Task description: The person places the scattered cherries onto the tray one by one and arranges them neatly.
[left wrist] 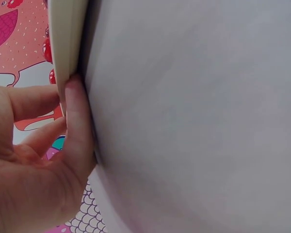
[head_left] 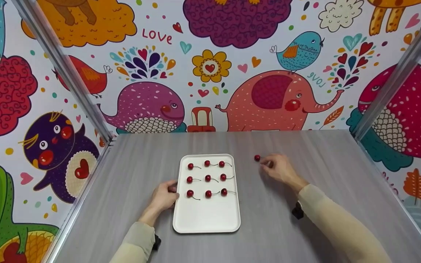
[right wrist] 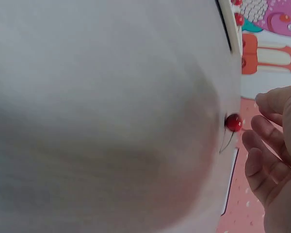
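Note:
A white rectangular tray (head_left: 207, 217) lies on the table, bearing several red cherries (head_left: 208, 178) in rows, their stems pointing mostly right. My left hand (head_left: 164, 196) grips the tray's left edge. In the left wrist view, the thumb (left wrist: 77, 111) presses the outer side of the rim while other fingers reach over it. A single cherry (head_left: 257, 157) with a thin stem sits on the table right of the tray. My right hand (head_left: 279, 167) is just to its right, fingertips close to it. In the right wrist view, those fingers (right wrist: 269, 131) are loosely bent, with nothing between them.
The grey table (head_left: 141, 157) meets a patterned wall (head_left: 210, 98) at its far edge. Metal posts (head_left: 68, 69) stand at the back corners, and a metal strip (head_left: 75, 202) runs along the left side.

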### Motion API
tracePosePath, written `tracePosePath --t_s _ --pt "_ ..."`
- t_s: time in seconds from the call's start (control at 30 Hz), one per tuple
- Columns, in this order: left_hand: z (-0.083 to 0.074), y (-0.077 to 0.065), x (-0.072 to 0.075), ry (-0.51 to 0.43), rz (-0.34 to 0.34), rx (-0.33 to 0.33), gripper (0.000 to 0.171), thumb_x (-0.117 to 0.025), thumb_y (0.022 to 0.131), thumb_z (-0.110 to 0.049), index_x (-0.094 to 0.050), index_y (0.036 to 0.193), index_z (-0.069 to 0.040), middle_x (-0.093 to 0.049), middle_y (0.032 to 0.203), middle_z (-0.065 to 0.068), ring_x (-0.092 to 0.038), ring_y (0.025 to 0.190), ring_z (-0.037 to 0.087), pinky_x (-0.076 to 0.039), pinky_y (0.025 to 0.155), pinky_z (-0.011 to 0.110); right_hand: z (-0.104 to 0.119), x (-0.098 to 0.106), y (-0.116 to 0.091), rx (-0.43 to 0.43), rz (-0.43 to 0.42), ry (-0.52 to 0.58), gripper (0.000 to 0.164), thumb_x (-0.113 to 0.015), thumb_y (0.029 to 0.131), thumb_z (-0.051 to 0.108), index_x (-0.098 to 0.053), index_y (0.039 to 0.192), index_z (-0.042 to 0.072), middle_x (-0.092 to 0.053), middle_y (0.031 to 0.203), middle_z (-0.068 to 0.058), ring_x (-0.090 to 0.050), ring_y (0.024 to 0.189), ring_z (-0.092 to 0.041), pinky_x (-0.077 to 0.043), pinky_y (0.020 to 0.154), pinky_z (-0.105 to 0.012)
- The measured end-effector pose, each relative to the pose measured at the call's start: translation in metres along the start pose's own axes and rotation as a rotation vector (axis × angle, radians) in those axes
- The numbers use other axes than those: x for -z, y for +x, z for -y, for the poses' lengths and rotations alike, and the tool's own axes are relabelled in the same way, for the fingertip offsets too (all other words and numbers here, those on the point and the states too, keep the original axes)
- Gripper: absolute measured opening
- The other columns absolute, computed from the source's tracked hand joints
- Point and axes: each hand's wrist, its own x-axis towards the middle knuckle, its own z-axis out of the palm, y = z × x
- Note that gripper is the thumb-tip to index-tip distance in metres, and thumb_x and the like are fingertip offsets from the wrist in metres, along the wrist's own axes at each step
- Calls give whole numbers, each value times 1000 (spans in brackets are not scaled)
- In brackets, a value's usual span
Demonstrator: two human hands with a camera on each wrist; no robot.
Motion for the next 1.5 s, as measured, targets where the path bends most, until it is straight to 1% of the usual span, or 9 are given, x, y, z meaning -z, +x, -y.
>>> tracePosePath --t_s 0.07,0.1,0.43,0.5,0.7,1.0,1.17,1.37,1.5 --pt "-14 -7 4 1 8 22 59 -68 87 4 -71 145 5 -69 100 13 -63 86 20 -53 64 27 -5 1 6 -6 -6 -11 18 -79 97 5 -87 112 1 -83 103 -15 -71 87 -24 -57 78 -37" --pt "-15 -7 4 1 9 26 59 -68 87 5 -71 146 5 -70 100 13 -63 86 19 -52 64 26 -7 2 8 -23 1 -9 18 -79 97 5 -87 113 1 -83 105 -15 -70 89 -25 -58 80 -38" --pt "-17 -8 4 4 9 50 61 -67 85 7 -70 147 5 -69 100 12 -62 86 19 -52 64 26 -32 -1 30 -146 73 -27 20 -78 102 10 -84 120 2 -77 120 -20 -70 108 -37 -62 101 -60" --pt "-17 -7 4 6 7 51 61 -67 86 7 -70 146 4 -70 101 13 -63 87 19 -53 64 26 -34 -3 33 -161 84 -37 21 -78 103 11 -84 121 2 -77 121 -20 -70 110 -37 -61 102 -60" --pt "-20 -7 3 13 8 44 59 -68 86 5 -71 145 3 -70 102 12 -64 88 19 -54 65 26 -37 -10 39 -131 64 -110 20 -78 103 11 -84 119 0 -77 118 -21 -71 108 -39 -60 99 -61" --pt "-16 -7 4 -21 24 94 61 -68 88 6 -69 149 1 -68 103 12 -64 88 19 -57 62 28 -35 -19 43 -52 24 -116 20 -76 102 7 -85 116 -3 -78 114 -24 -72 106 -43 -59 97 -65" --pt "-19 -9 4 -16 26 108 60 -68 90 4 -69 150 1 -68 105 12 -65 89 19 -57 61 28 -34 -19 40 -38 -3 -117 17 -76 102 6 -85 112 -4 -78 109 -23 -72 102 -42 -59 94 -64" --pt "-17 -8 4 -10 23 86 61 -68 88 5 -69 149 2 -69 104 14 -65 88 22 -56 62 28 -33 -19 37 -87 -8 -86 17 -78 103 12 -86 112 0 -80 111 -19 -70 100 -35 -58 92 -58" --pt "-2 0 1 -20 18 46 62 -67 85 3 -70 147 2 -69 98 12 -65 83 21 -56 59 30 -29 -19 34 -116 -12 -45 17 -80 103 16 -87 111 3 -81 110 -17 -69 98 -32 -57 90 -50"
